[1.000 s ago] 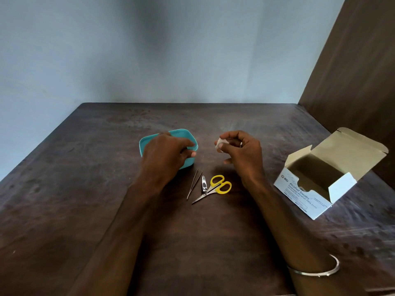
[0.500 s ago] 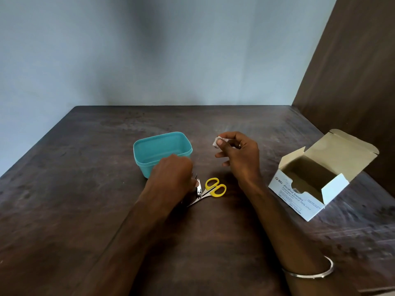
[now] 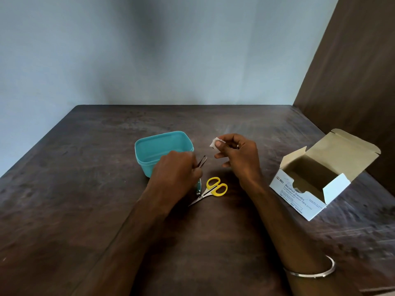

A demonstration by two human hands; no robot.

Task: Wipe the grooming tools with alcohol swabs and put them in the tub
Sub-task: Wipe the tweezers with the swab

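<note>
A teal plastic tub (image 3: 149, 146) stands open on the dark wooden table. My left hand (image 3: 175, 171) is just in front of it, closed on thin metal tweezers (image 3: 202, 161) whose tips poke out to the right. My right hand (image 3: 237, 152) is raised to the right of the tub and pinches a small white alcohol swab (image 3: 213, 143). On the table below my hands lie yellow-handled scissors (image 3: 210, 190) and a metal nail clipper (image 3: 198, 188), partly hidden by my left hand.
An open white box of alcohol swabs (image 3: 303, 197) sits at the right, its flap up. A brown panel (image 3: 352, 71) rises along the table's right side and a pale wall stands behind. A metal bangle (image 3: 310, 272) circles my right wrist.
My left hand came back from the tub to the tools and lifted the tweezers off the table. My right hand stayed raised, holding the swab.
</note>
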